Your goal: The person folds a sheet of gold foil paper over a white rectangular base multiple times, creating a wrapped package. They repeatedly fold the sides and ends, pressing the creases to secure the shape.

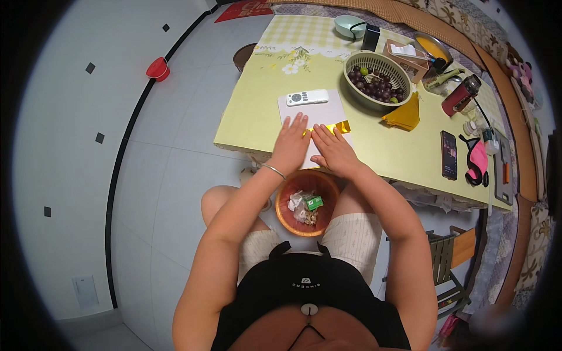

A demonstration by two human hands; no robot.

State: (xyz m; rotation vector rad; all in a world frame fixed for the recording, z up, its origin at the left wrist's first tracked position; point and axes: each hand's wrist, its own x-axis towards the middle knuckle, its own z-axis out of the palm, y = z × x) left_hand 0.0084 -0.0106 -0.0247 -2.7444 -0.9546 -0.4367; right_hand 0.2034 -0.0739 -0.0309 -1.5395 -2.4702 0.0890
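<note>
My left hand (291, 144) lies flat with its fingers stretched out on a white sheet or board (332, 107) near the table's front edge. Beside it, my right hand (335, 153) rests palm down across a strip of shiny gold foil paper (339, 127), its thumb spread apart. Part of the strip is hidden under the hands; its right end sticks out past my right fingers. A white remote control (307, 97) sits on the far part of the white sheet. To the right, a stack of folded gold paper (404, 114) stands on the table.
Behind the gold stack is a plastic basket (376, 58) of grapes. On the table's right are a phone (449, 154), a pink and black strapped item (477, 161) and a red thermos (461, 95). A waste bin (281, 213) stands between my knees, below the table edge.
</note>
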